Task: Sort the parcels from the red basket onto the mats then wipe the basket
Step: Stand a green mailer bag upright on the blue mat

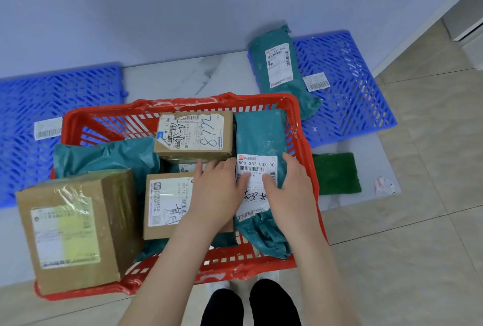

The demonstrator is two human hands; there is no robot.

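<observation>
The red basket sits on the floor in front of me, full of parcels. A long teal bag parcel with a white label lies along its right side. My left hand and my right hand both rest on that parcel, fingers spread over the label, gripping its two edges. Three brown boxes are in the basket: a large one at the near left, one in the middle, one at the back. Another teal bag lies at the left. A blue mat at the right holds a teal parcel.
A second blue mat lies at the left with a white label on it. A green scouring pad lies right of the basket, with a small scrap of paper beyond it. A wall runs along the back. My feet are at the bottom.
</observation>
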